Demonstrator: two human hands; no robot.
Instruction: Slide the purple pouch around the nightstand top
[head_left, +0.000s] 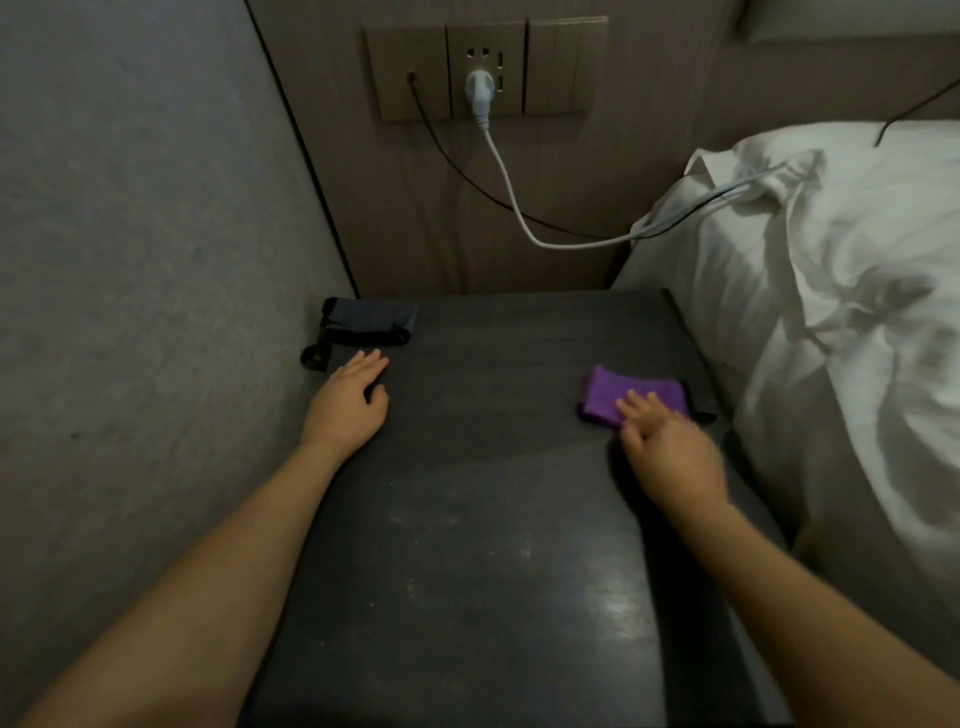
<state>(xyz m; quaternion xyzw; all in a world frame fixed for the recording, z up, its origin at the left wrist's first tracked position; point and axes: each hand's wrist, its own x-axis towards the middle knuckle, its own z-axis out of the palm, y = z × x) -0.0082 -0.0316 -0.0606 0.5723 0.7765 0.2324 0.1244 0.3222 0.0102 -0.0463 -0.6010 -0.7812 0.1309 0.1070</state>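
Your two forearms reach out over a dark bedside table, its top scuffed and faintly shiny near you. Your right hand lies with fingers straight and slightly spread, the fingertips resting on the near edge of a folded purple cloth that sits flat near the table's right edge, just beside the bed's white pillow. Your left hand rests flat and relaxed on the tabletop, gripping nothing, just short of a folded dark grey cloth in the far left corner against the wall. To handle the purple cloth well, keep the fingers flat and the pressure even so the fold stays square, and mind the table's right edge. Beyond, a white plug and cable hang from the wall socket panel.
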